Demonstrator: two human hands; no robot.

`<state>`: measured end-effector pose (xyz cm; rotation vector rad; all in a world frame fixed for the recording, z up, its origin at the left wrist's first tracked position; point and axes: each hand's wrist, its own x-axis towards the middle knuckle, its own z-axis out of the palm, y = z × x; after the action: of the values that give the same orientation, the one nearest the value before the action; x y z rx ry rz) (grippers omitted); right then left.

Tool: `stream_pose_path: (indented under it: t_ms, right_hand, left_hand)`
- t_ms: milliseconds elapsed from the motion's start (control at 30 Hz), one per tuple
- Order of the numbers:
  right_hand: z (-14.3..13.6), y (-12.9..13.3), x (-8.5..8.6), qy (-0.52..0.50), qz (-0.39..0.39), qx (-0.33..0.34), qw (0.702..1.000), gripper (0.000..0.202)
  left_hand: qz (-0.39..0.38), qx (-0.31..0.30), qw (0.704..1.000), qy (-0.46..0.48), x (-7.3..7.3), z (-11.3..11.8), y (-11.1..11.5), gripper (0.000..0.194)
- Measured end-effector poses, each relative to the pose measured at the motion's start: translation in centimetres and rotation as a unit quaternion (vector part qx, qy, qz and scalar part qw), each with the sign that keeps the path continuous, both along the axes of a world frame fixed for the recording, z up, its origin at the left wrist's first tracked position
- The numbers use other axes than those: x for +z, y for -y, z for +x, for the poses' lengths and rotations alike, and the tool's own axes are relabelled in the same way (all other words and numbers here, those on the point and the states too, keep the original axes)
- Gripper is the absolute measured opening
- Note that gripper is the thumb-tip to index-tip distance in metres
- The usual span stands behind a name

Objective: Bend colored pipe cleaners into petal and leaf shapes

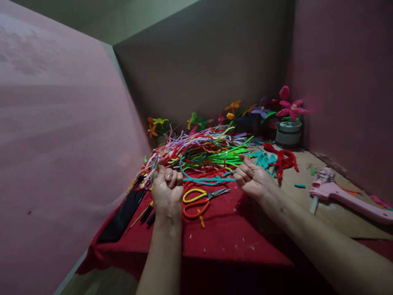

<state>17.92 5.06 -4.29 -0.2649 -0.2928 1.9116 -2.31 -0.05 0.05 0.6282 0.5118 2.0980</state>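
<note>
Between my hands several turquoise pipe cleaners (pixel 206 180) stretch sideways in a loose bundle. My left hand (pixel 168 180) is closed in a fist around their left end. Around the right end, the fingers of my right hand (pixel 249 175) are closed too. Just below the bundle, a pair of scissors (pixel 208 196) with one yellow and one orange handle lies on the red cloth (pixel 224 237), its blades pointing right. A small yellow-orange scrap (pixel 201 218) lies by the lower handle. Behind my hands is a large heap of multicoloured pipe cleaners (pixel 199 143).
On the right, a pink glue gun (pixel 346 198) rests on a board (pixel 294 209), near red pipe cleaner pieces (pixel 282 159) and turquoise ones (pixel 264 160). A black phone (pixel 123 217) lies at the left edge. Pipe cleaner flowers (pixel 291 110) and a grey container (pixel 288 134) stand by the wall.
</note>
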Motion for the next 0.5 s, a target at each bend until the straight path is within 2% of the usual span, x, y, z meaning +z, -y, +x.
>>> stream_pose_path:
  t_ms: [133, 233, 300, 333, 400, 433, 500]
  right_hand:
    - [0.4, -0.9, -0.4, -0.012, -0.011, -0.019, 1.000, 0.021]
    - [0.6, -1.2, -0.3, -0.019, -0.020, -0.041, 0.999, 0.019]
    - [0.8, -1.4, -0.3, -0.014, -0.019, -0.051, 0.998, 0.018]
    - [0.9, -1.4, -0.2, -0.012, -0.019, -0.051, 0.998, 0.017]
    - [1.0, -1.5, 0.0, -0.010, -0.024, -0.051, 0.998, 0.016]
    - [1.0, -1.5, 0.2, -0.007, -0.030, -0.054, 0.998, 0.016]
    - [0.9, -1.3, 0.6, 0.007, -0.040, -0.062, 0.997, 0.016]
  left_hand:
    - [-0.008, -0.025, 0.999, -0.019, -0.3, 0.9, -0.6, 0.014]
    - [-0.077, -0.061, 0.989, -0.107, -1.2, 2.3, -0.5, 0.026]
    - [-0.128, -0.099, 0.962, -0.220, -1.9, 3.2, -0.2, 0.034]
    - [-0.152, -0.126, 0.937, -0.288, -2.2, 3.6, -0.1, 0.034]
    - [-0.181, -0.137, 0.895, -0.383, -2.5, 4.2, 0.1, 0.024]
    - [-0.187, -0.137, 0.888, -0.397, -2.5, 4.4, 0.0, 0.020]
    - [-0.186, -0.137, 0.893, -0.386, -2.4, 4.7, -0.4, 0.019]
